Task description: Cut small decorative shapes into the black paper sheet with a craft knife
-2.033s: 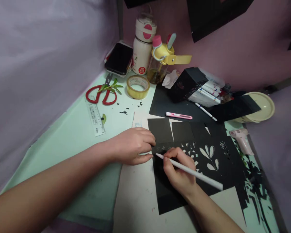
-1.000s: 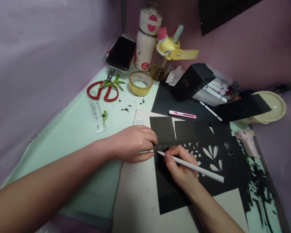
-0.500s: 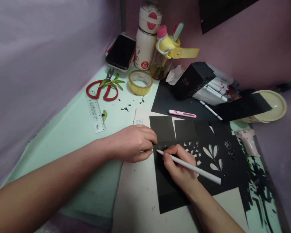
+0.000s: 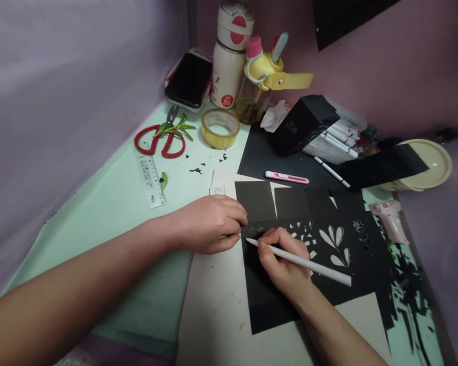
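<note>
A sheet of black paper lies on a pale board, with leaf shapes and small slits cut through it. My left hand is closed, its curled fingertips at the sheet's left edge. In my right hand is a slim white pen, gripped as for writing. The pen's tip is at the left part of the sheet, just below a row of faint pale marks. My right hand rests on the paper and covers part of the cut pattern.
A pink craft knife lies beyond the sheet. Red-handled scissors, a clear ruler and a tape roll are at the left. Behind stand a white bottle, a yellow-lidded bottle and a black paper box.
The pen's tip has shifted slightly down and its back end has swung a little to the right. My left hand stays where it was.
</note>
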Tool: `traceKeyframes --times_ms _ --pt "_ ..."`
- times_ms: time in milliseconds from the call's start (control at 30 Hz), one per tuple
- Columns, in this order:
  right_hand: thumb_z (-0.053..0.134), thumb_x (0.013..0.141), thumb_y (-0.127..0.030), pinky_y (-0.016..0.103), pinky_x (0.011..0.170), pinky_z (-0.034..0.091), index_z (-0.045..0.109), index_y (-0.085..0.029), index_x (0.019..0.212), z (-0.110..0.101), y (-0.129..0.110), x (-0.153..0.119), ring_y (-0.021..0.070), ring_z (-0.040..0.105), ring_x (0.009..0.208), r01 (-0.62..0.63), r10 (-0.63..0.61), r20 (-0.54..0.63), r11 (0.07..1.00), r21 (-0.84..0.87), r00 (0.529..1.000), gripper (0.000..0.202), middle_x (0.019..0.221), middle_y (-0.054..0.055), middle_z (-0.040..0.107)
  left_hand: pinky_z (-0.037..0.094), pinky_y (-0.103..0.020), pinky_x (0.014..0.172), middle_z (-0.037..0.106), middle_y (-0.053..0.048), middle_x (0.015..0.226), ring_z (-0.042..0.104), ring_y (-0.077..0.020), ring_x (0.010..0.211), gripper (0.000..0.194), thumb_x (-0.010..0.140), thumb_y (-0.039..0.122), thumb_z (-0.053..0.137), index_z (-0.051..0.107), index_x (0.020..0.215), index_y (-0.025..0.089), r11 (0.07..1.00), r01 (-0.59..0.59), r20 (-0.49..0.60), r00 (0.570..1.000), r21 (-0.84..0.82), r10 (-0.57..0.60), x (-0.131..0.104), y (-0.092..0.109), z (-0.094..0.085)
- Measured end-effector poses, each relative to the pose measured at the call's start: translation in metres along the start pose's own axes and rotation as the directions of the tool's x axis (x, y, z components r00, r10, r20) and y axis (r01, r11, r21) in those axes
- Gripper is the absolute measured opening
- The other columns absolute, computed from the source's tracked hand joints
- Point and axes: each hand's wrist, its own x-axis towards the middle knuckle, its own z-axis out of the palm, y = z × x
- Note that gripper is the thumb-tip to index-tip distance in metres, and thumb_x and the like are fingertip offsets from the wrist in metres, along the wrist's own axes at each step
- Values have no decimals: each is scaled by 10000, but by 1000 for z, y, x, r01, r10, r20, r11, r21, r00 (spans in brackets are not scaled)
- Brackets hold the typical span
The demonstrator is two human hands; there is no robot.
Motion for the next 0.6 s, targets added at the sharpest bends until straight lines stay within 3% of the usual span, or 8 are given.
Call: traceKeyframes --times_ms 200,600 --pt "596 852 -143 221 527 427 541 -210 716 1 -1 2 105 553 534 12 -11 14 1000 -22 1000 161 621 -37 598 539 -375 957 748 -63 990 697 -221 980 217 870 141 529 698 735 166 1000 -10 -7 1000 -6 10 1 0 0" --pt "580 842 -141 231 529 440 541 -220 700 2 -1 0 115 547 534 -84 81 -63 996 -37 995 167 614 -33 598 537 -376 964 750 -63 974 698 -218 969 212 861 134 535 695 728 175 1000 -6 -16 1000 3 6 0 0 0"
